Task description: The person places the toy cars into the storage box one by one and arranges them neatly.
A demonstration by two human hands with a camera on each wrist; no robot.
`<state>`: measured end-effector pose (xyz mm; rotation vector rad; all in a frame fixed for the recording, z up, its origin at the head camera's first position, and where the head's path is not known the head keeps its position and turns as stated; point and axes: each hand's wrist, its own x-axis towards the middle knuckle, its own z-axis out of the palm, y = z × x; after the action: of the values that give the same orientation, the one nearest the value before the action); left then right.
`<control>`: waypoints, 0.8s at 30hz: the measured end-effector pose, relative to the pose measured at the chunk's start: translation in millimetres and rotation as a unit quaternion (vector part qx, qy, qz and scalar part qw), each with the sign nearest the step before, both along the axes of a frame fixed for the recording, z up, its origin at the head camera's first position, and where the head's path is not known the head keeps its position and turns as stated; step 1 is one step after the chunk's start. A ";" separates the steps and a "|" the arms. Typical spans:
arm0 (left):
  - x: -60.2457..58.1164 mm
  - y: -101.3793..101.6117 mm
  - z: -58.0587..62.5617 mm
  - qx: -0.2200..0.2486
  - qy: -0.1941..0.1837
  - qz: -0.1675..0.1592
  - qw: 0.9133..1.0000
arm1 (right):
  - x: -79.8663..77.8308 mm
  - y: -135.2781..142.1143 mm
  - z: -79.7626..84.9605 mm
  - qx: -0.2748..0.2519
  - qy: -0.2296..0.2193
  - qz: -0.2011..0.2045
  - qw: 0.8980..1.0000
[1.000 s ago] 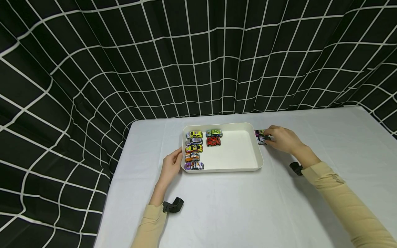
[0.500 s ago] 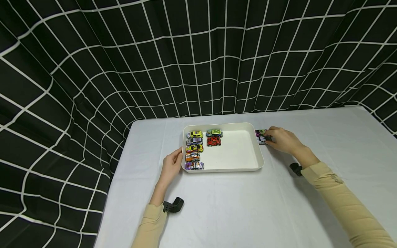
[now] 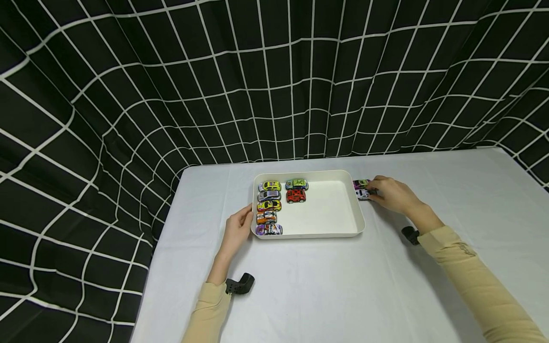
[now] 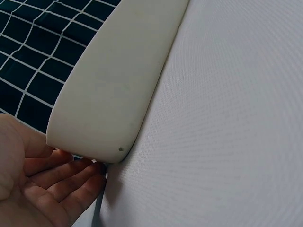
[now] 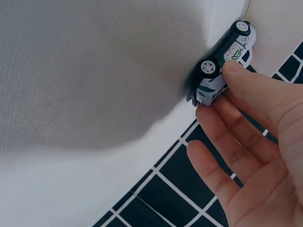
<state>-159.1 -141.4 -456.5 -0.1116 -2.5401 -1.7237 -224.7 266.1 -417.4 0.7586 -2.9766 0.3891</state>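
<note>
My right hand [image 3: 392, 193] is beside the right end of a white tray [image 3: 330, 214]. Its thumb and fingers pinch a white and green toy car [image 5: 236, 49], seen low at the tray's outer wall in the right wrist view. Just behind that car is a pink and black toy car [image 3: 360, 183], partly covered by the fingers. At the tray's opposite end, my left hand [image 3: 237, 228] touches the outer wall with loosely bent fingers [image 4: 78, 184]. Inside the tray, a column of several toy cars [image 3: 269, 205] lines the left wall.
A green toy car [image 3: 297, 184] and a red one [image 3: 296, 196] form a second column in the tray. White cloth [image 3: 309, 286] covers the table. A black curtain with white grid lines [image 3: 274, 85] hangs along the back and left.
The white car shifts very slightly in my right hand's fingers while the hand stays beside the tray. My left hand and the cars inside the tray keep their places.
</note>
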 end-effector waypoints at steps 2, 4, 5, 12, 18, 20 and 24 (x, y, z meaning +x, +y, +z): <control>0.3 0.2 0.1 0.002 0.002 0.000 1.000 | 0.9 1.8 0.8 0.000 0.001 0.000 1.000; 4.5 2.3 9.9 0.002 0.001 -0.004 1.000 | 2.4 4.0 2.9 -0.003 0.003 -0.003 1.000; 4.6 2.2 10.0 0.003 0.002 -0.006 1.000 | 3.3 5.3 4.4 -0.005 0.003 -0.005 1.000; 0.7 0.1 -0.5 0.002 0.002 0.001 1.000 | 8.5 17.3 19.3 -0.023 0.014 -0.019 0.999; -0.1 0.6 -1.3 -0.002 0.001 0.004 1.000 | 8.9 25.8 31.2 -0.030 0.040 -0.024 0.998; -0.4 0.6 -1.2 0.001 -0.003 0.005 1.000 | 8.4 26.8 34.4 -0.032 0.048 -0.021 0.998; -0.9 0.4 -0.9 0.001 0.002 0.002 1.000 | 7.9 23.3 41.4 -0.035 0.059 -0.011 0.998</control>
<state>-160.0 -141.0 -457.3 -0.1086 -2.5339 -1.7233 -216.8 289.4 -376.0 0.7149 -2.8427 0.4302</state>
